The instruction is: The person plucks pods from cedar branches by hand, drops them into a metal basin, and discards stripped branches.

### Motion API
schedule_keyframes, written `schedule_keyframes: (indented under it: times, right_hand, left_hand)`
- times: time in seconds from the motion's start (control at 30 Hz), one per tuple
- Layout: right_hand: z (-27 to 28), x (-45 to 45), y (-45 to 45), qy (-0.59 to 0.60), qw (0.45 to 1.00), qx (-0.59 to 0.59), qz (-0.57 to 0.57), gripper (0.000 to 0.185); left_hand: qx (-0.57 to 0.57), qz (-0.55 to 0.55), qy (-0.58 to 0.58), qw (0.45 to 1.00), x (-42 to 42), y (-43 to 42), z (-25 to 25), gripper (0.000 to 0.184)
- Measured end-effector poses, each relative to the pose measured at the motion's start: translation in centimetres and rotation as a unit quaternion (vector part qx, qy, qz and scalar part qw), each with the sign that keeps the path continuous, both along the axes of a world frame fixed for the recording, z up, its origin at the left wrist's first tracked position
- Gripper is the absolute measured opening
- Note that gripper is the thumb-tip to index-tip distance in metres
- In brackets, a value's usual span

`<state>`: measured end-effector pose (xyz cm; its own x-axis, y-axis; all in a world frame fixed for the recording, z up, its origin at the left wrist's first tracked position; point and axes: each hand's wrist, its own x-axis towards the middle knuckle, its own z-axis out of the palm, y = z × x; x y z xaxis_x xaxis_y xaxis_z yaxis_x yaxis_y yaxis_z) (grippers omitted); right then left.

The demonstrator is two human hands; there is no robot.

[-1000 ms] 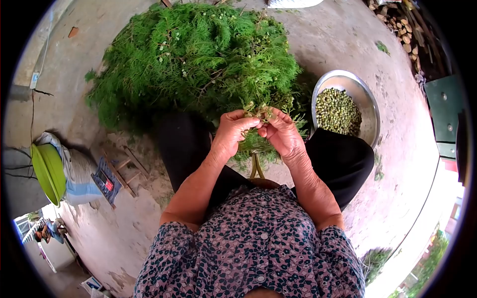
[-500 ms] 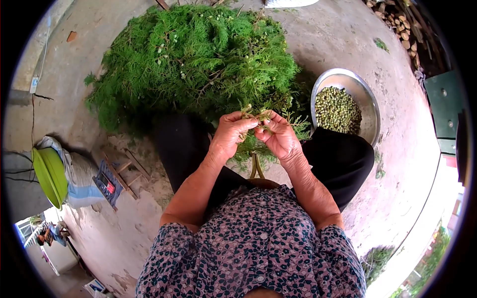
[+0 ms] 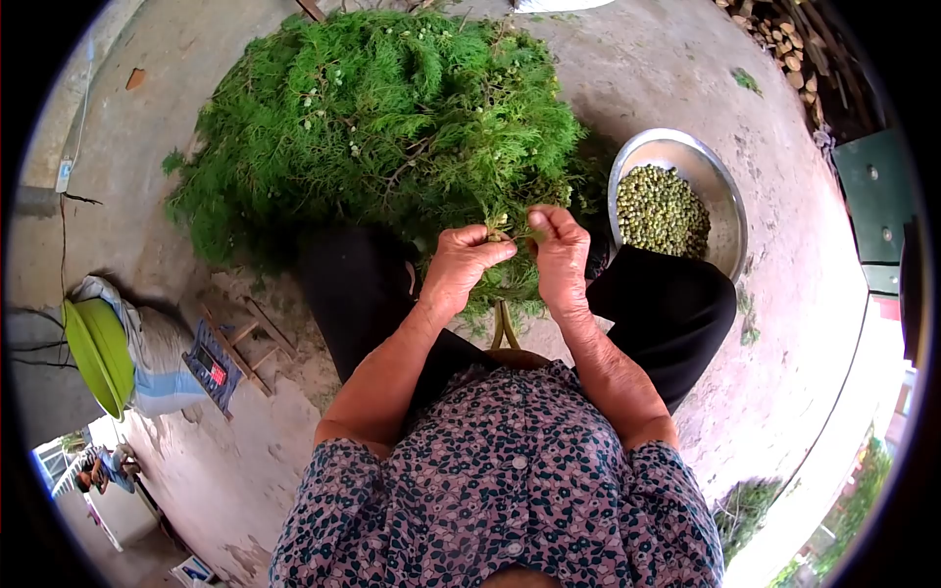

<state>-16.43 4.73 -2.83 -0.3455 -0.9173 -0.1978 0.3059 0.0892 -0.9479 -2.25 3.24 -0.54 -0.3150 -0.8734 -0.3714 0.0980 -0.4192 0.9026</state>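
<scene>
A large heap of green branches (image 3: 382,127) with small pale cones lies on the floor in front of my knees. My left hand (image 3: 464,267) pinches a small sprig (image 3: 498,227) between thumb and fingers, at the heap's near edge. Just right of it, my right hand (image 3: 562,257) is held upright with its fingers bent together. Whatever is between those fingertips is too small to make out. Beyond my right knee stands a metal basin (image 3: 728,211) holding many small green cones (image 3: 659,211).
Left of me are a green tub (image 3: 96,355), a pale sack (image 3: 157,358) and a small wooden stool (image 3: 235,348). Stacked firewood (image 3: 784,49) and a green cabinet (image 3: 872,196) are at the right. A person (image 3: 108,470) is far off at lower left.
My right hand has parted from my left and turned more upright. The leafy sprig that stuck out to its right no longer shows there. My left hand still pinches its sprig.
</scene>
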Motion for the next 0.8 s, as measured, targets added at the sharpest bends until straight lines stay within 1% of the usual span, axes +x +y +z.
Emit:
schedule_keyframes:
  times: [0.03,0.07,0.1,0.13,0.17,0.2,0.23,0.3,0.37,0.43,0.47,0.53,0.57,0.63,0.7,0.73,0.8]
  right_hand:
    - [-0.1,-0.3,-0.2,0.053,0.998,-0.011,-0.043,0.008]
    - [-0.2,-1.5,-0.9,-0.054,0.995,0.021,-0.083,0.008]
    - [-1.0,-3.2,-1.2,-0.063,0.996,0.023,-0.065,0.006]
    - [-0.6,-3.8,-1.5,-0.128,0.990,0.037,-0.041,0.005]
    - [0.0,-4.2,-1.6,-0.192,0.980,0.050,-0.018,0.005]
    - [0.3,-4.8,-1.4,-0.242,0.969,0.020,0.052,0.006]
    - [0.5,-4.9,-1.3,-0.240,0.969,0.020,0.052,0.006]
    - [0.8,-4.8,-1.0,-0.261,0.952,0.028,0.156,0.007]
    - [1.0,-4.2,-0.6,-0.210,0.956,0.069,0.191,0.020]
    - [1.1,-3.3,-0.4,-0.174,0.957,0.084,0.218,0.020]
    - [0.7,-3.4,-0.4,-0.188,0.946,0.079,0.251,0.022]
    - [0.9,-2.5,-0.4,-0.167,0.952,0.059,0.251,0.021]
    - [1.0,-2.2,-0.3,-0.146,0.956,0.039,0.252,0.019]
    - [0.9,-2.4,-0.3,-0.135,0.959,0.040,0.245,0.017]
    - [1.0,-2.7,-0.2,-0.166,0.945,0.080,0.270,0.017]
    - [0.7,-2.8,-0.1,-0.166,0.945,0.080,0.270,0.017]
    - [-0.1,-2.5,0.1,-0.302,0.920,0.104,0.225,0.018]
  left_hand:
    - [0.000,0.000,0.001,1.000,-0.1,0.1,0.1,0.007]
    - [0.007,0.005,-0.013,1.000,0.0,0.3,0.3,0.006]
    - [0.014,0.011,-0.028,0.999,0.0,0.4,0.4,0.006]
    - [0.014,0.011,-0.028,0.999,0.1,0.4,0.2,0.006]
    - [-0.002,-0.012,-0.026,1.000,0.2,0.3,-0.2,0.006]
    - [-0.019,-0.034,-0.022,0.999,0.2,0.3,-0.3,0.005]
    - [-0.018,-0.035,-0.021,0.999,0.1,0.3,-0.3,0.005]
    - [-0.020,-0.064,-0.057,0.996,0.2,0.2,0.0,0.007]
    - [-0.015,-0.082,-0.073,0.994,0.4,0.2,-0.1,0.009]
    - [-0.010,-0.102,-0.090,0.991,0.5,0.2,-0.2,0.010]
    - [-0.010,-0.108,-0.082,0.991,0.4,0.3,-0.2,0.011]
    - [-0.010,-0.114,-0.074,0.991,0.4,0.3,-0.7,0.012]
    - [-0.018,-0.131,-0.092,0.987,0.4,0.3,-1.1,0.012]
    - [-0.025,-0.149,-0.110,0.982,0.5,0.4,-1.1,0.012]
    - [-0.066,-0.169,-0.071,0.981,0.5,0.5,-0.6,0.010]
    - [-0.066,-0.169,-0.071,0.981,0.5,0.4,-0.1,0.010]
    - [-0.053,-0.182,-0.013,0.982,0.6,0.2,0.9,0.010]
